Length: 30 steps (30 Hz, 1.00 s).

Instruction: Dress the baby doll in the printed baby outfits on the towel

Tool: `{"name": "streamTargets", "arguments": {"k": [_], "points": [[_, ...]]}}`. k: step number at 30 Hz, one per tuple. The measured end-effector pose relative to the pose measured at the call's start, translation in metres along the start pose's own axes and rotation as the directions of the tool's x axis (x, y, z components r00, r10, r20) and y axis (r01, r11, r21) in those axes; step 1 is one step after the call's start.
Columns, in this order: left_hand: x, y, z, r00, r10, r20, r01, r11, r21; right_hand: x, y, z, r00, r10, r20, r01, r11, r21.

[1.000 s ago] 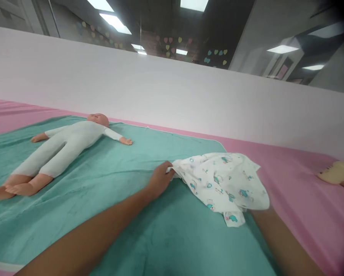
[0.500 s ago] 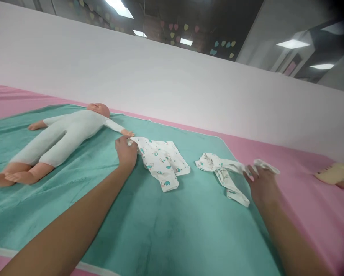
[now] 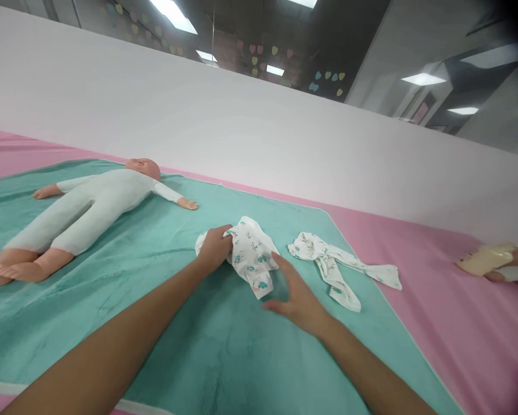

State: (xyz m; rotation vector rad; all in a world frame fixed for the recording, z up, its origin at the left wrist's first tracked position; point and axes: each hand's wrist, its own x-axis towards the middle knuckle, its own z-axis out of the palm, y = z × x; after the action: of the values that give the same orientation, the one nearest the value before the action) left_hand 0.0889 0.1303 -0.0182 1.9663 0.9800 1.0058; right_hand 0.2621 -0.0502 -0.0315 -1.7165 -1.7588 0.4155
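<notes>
A baby doll (image 3: 90, 202) in a white bodysuit lies on its back at the left of a teal towel (image 3: 155, 323). My left hand (image 3: 214, 248) is closed on the upper edge of a small white printed baby top (image 3: 252, 259) lying mid-towel. My right hand (image 3: 296, 294) hovers open just right of that top, fingers spread and slightly blurred, holding nothing. A matching pair of printed baby trousers (image 3: 339, 268) lies flat to the right, near the towel's edge, apart from both hands.
The towel covers a pink sheet (image 3: 436, 300) on a bed or table. A white partition (image 3: 259, 138) runs along the far side. At the far right lies a pale yellow object (image 3: 486, 259) beside another doll's limb.
My right hand let go of the trousers and moved left toward the top. My left hand drew the top away from the doll's hand, toward the middle of the towel.
</notes>
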Motion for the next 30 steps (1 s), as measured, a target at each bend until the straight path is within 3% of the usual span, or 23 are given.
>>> {"name": "streamTargets", "arguments": {"k": [3, 7, 10, 13, 16, 19, 23, 26, 28, 30], "points": [[-0.008, 0.013, 0.006, 0.992, -0.011, 0.125, 0.057, 0.927, -0.371, 0.017, -0.009, 0.029, 0.998, -0.064, 0.004, 0.065, 0.995, -0.070], [-0.007, 0.020, 0.000, 0.972, -0.031, 0.234, 0.142, 0.869, -0.474, 0.039, -0.008, 0.033, 0.998, -0.002, -0.057, 0.003, 1.000, 0.027], [0.003, 0.015, -0.021, 0.947, -0.075, 0.313, 0.187, 0.919, -0.346, 0.041, -0.005, 0.006, 0.983, 0.117, -0.142, -0.058, 0.930, 0.362], [0.012, 0.005, -0.038, 0.963, -0.082, 0.258, 0.127, 0.979, -0.161, 0.032, -0.005, -0.030, 0.940, 0.205, -0.274, 0.044, 0.721, 0.692], [0.017, -0.003, -0.042, 0.989, -0.005, 0.151, 0.023, 0.993, -0.116, 0.024, -0.010, -0.059, 0.889, 0.236, -0.393, 0.190, 0.590, 0.784], [0.019, 0.000, -0.043, 0.995, 0.031, 0.099, -0.011, 0.979, -0.201, 0.023, -0.021, -0.077, 0.846, 0.272, -0.458, 0.272, 0.518, 0.811], [0.014, 0.014, -0.068, 0.973, 0.025, 0.228, 0.100, 0.847, -0.522, 0.030, -0.050, -0.097, 0.767, 0.312, -0.561, 0.432, 0.395, 0.811], [0.007, 0.017, -0.090, 0.928, 0.098, 0.360, 0.192, 0.704, -0.684, 0.041, -0.068, -0.104, 0.703, 0.325, -0.633, 0.491, 0.422, 0.762], [0.005, 0.011, -0.095, 0.927, 0.136, 0.349, 0.199, 0.610, -0.767, 0.051, -0.067, -0.099, 0.723, 0.302, -0.621, 0.457, 0.466, 0.758], [0.007, -0.001, -0.092, 0.943, 0.121, 0.309, 0.204, 0.524, -0.827, 0.062, -0.050, -0.084, 0.784, 0.278, -0.556, 0.393, 0.471, 0.790]]}}
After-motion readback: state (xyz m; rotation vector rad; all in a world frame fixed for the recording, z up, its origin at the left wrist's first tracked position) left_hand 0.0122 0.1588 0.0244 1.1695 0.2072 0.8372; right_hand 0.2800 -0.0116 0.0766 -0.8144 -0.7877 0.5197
